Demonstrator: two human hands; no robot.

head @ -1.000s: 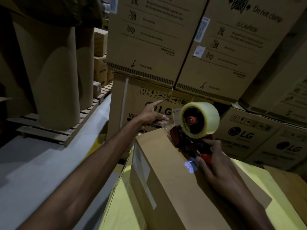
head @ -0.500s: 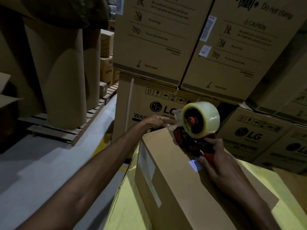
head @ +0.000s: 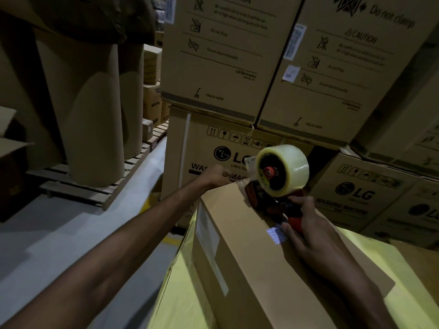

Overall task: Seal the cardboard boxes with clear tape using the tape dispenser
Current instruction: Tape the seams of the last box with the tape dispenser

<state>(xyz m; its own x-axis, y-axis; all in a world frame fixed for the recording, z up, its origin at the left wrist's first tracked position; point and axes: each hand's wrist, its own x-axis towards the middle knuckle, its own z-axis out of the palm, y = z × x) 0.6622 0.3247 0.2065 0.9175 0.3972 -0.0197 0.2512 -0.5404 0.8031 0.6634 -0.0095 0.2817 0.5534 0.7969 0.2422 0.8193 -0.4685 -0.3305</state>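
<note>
A long brown cardboard box (head: 256,264) lies in front of me on a yellow surface (head: 183,295). A red tape dispenser (head: 268,198) with a roll of clear tape (head: 294,167) stands on the far end of the box top. My right hand (head: 311,231) grips its red handle. My left hand (head: 215,175) reaches over the box's far edge beside the dispenser's nose; its fingers bend down behind the edge and are hidden. A white label (head: 210,245) is stuck on the box's left side.
Large stacked LG cartons (head: 228,58) rise close behind the box and to the right (head: 370,193). Tall brown paper rolls (head: 95,119) stand on a wooden pallet (head: 99,188) at the left. Grey floor (head: 59,233) lies between.
My left hand, raised with a finger stretched out before, has dropped onto the box's far edge and curled over it. The dispenser and my right hand have hardly moved.
</note>
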